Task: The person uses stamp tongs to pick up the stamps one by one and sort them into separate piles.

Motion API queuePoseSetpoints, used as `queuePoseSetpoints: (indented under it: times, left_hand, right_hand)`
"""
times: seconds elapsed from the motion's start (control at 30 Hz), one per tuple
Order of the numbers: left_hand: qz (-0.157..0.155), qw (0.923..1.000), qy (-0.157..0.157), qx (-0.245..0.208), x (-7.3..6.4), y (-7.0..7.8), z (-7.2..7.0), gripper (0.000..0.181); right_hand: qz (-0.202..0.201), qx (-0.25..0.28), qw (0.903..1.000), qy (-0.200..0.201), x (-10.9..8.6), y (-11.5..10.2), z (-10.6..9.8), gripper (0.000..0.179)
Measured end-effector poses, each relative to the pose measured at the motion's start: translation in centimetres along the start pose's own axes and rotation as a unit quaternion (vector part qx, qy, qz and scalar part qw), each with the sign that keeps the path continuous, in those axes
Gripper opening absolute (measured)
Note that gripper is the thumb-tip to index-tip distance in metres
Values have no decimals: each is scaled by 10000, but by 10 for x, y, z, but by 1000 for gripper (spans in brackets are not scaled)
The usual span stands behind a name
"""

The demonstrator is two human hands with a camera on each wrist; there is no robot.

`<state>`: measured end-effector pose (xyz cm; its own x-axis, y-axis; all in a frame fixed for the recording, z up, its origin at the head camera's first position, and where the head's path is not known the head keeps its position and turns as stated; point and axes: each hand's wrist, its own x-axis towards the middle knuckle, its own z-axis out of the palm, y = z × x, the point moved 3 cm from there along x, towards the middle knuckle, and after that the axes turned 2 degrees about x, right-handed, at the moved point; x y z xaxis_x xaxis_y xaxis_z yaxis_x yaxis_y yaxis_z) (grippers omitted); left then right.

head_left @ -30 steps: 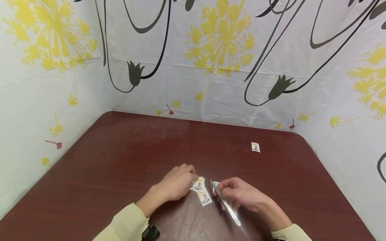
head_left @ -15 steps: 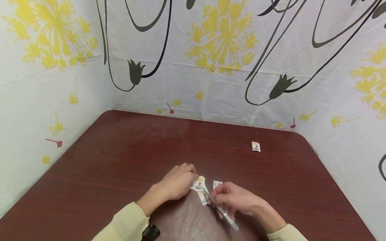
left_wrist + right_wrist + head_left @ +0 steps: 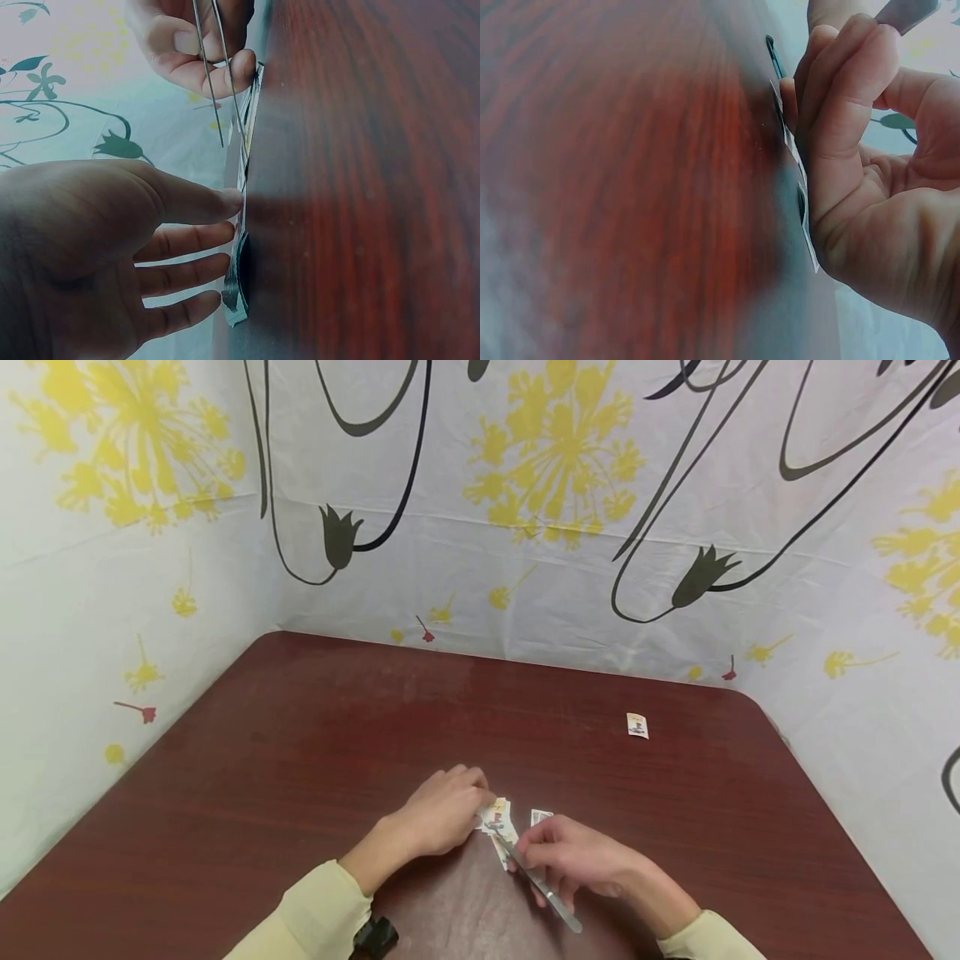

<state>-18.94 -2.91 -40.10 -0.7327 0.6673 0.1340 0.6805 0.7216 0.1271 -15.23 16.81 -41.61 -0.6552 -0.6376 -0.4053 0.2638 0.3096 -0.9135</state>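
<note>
Left fingers [image 3: 477,783] partly hide the cards [image 3: 497,814]; the bottom edge cuts both sleeves [image 3: 318,906].

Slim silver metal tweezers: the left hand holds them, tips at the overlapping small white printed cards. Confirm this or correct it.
Wrong side: the head view shows the right hand holding the slim silver metal tweezers, their tips at the overlapping small white printed cards.

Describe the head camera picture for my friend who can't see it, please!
Right-hand grip holding metal tweezers, pointed at small overlapping picture papers on a dark red table; the left-hand grip is at the papers' left edge. Another small paper lies alone farther back, to the right. A white backdrop with yellow flowers is behind.
</note>
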Motion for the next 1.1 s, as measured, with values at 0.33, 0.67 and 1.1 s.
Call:
queuePoseSetpoints:
  times: [0.33, 0.67, 1.1]
  left_hand:
    - [-40, 10000, -40, -79, 0, 0, 0, 28]
    - [-108, 9998, -120, -70, 1, 2, 0, 26]
    - [-122, 9998, -101, -74, 0, 1, 0, 26]
  right_hand:
    - [73, 24, 9999, 141, 1, 1, -1, 22]
    - [37, 94, 9997, 231, -1, 0, 0, 22]
    - [28, 24, 9997, 235, -3, -1, -1, 22]
